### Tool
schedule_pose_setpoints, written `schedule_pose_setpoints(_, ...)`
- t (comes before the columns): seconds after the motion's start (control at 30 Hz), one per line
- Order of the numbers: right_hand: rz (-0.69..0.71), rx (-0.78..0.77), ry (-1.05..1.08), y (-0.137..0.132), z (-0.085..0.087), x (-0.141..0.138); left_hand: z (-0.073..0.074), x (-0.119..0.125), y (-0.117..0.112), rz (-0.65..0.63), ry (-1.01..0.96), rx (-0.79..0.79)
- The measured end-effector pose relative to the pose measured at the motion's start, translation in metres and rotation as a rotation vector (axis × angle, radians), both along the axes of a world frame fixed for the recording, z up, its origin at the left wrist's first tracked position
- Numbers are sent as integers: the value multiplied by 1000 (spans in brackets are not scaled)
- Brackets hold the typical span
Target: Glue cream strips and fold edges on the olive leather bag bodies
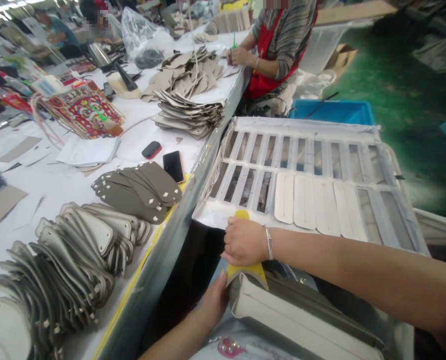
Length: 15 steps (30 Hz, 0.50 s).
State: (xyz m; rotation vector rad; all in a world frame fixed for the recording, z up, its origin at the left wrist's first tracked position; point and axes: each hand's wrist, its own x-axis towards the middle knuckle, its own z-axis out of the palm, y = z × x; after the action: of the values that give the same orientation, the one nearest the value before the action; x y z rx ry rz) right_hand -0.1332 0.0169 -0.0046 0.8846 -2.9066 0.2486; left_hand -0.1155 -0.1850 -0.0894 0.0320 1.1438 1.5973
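Observation:
Over my lap, my right hand is closed around a flat yellow piece, whose narrow end sticks out above the knuckles. My left hand grips the lower left edge of that piece with the thumb on top; its other fingers are hidden beneath. Just below both hands lies a bundle of long off-white strips with grey sides, resting across my lap. Beyond my right hand stands a white slotted rack, with several off-white panels side by side across its front row.
The worktable on the left carries a long row of grey-white pieces, fanned dark grey pieces, a phone and a red bag. A co-worker in a red apron sits past the rack, near a blue bin.

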Motion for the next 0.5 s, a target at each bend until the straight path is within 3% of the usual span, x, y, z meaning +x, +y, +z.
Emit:
schedule_pose_setpoints(0.13,22,-49,21,-1,-1,3,9,0,-1,-27,62,-2)
schedule_pose_setpoints(0.33,-37,-142,-13,-7,-15,25,27,-14,0,-195,494,-74)
schedule_pose_setpoints(0.43,-114,-134,-23,4,-15,31,23,-18,3,-221,459,-80)
schedule_pose_setpoints(0.5,-170,-103,-4,16,-10,28,19,-19,6,-198,307,-46)
